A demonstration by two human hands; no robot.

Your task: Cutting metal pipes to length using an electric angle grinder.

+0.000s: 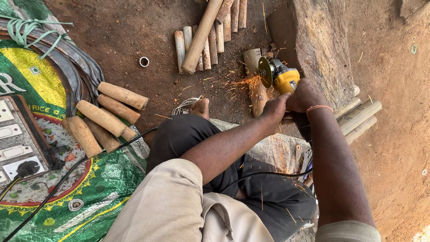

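Yellow-bodied angle grinder [283,77] is gripped closed in right hand [308,95]; left hand [274,110] is wrapped on the short round wooden peg [257,92] just left of grinder, sparks flying. Approx. five finished-looking pegs [104,117] lie far left of grinder; more sticks [210,38] wait above-left.

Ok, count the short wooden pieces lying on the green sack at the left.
5 in a loose pile on the sack's right edge: top, second, middle, left, lower. More may be hidden underneath.

Five short wooden pegs [104,120] lie together on the green printed sack [96,197]. One yellow angle grinder [281,78] throws sparks. One small white ring [144,62] sits on the dirt. Two hands hold the work: left hand [274,112], right hand [306,95].
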